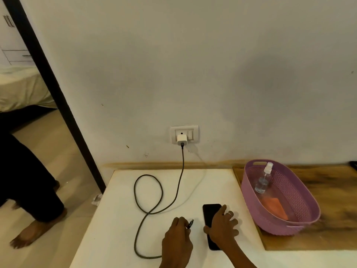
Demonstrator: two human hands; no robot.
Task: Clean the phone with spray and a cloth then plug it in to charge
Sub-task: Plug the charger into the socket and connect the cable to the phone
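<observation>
Head view: basket [251, 192] with spray bottle [263, 179], cloth [275, 207]; left fingers [183, 222] pinching cable plug [190, 223]; right fingers [225, 214] spread on phone [210, 213]

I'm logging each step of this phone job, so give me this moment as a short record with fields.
left hand: pinches the cable plug, tip aimed toward the phone
right hand: rests flat on the phone
phone: dark, lying on the white table, not yet plugged in
charger: in the wall socket
basket: purple, holds the spray bottle and the orange cloth
</observation>
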